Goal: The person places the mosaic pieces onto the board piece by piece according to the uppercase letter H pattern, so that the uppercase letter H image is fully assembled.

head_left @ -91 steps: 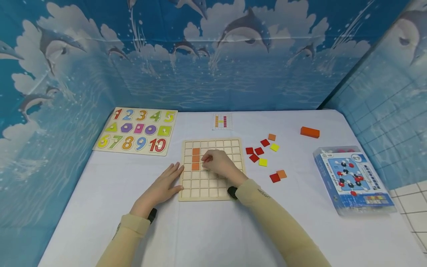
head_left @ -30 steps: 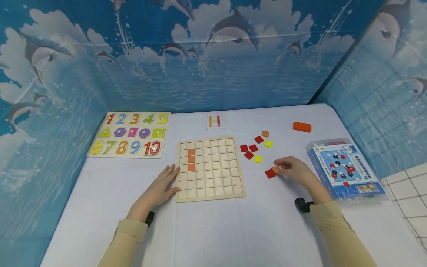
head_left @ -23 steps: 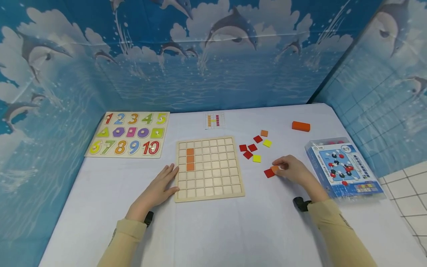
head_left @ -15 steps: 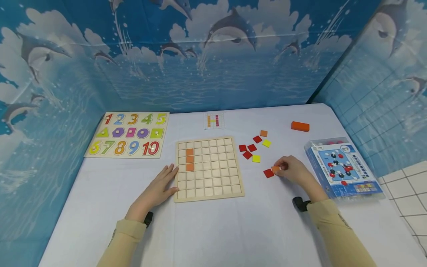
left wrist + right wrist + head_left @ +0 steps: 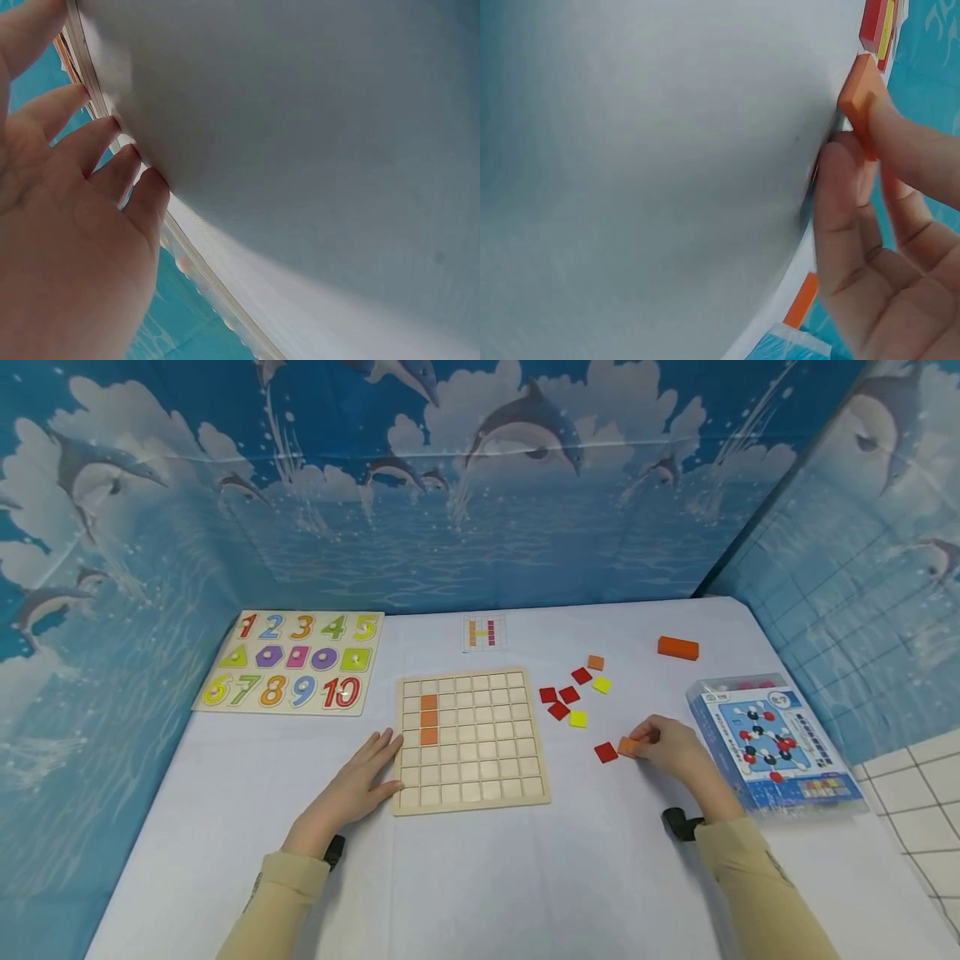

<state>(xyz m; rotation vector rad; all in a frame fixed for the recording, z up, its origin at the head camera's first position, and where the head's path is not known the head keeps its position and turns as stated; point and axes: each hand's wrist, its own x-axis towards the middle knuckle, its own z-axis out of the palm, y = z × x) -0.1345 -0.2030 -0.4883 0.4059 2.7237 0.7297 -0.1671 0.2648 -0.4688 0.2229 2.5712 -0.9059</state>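
My right hand (image 5: 671,752) pinches an orange square tile (image 5: 627,747) between thumb and fingers, low over the white cloth right of the board. In the right wrist view the orange tile (image 5: 861,86) stands tilted at the thumb tip. Just left of it lies a red tile (image 5: 606,752). My left hand (image 5: 356,789) lies with fingers spread against the left edge of a wooden grid board (image 5: 480,752); in the left wrist view its fingertips (image 5: 154,184) touch that area. Three orange tiles (image 5: 428,719) fill a short column in the board's second column from the left.
Several red tiles (image 5: 558,711), two yellow tiles (image 5: 578,719) and another orange tile (image 5: 596,662) lie right of the board. A pattern card (image 5: 484,633) is behind it. A number puzzle (image 5: 288,658), an orange block (image 5: 678,648) and a molecule-model box (image 5: 768,739) stand around.
My right hand left the board for the tiles on the right. It took hold of the orange tile overlapping the red one and drew it rightward, apart from it. The left hand stayed put.
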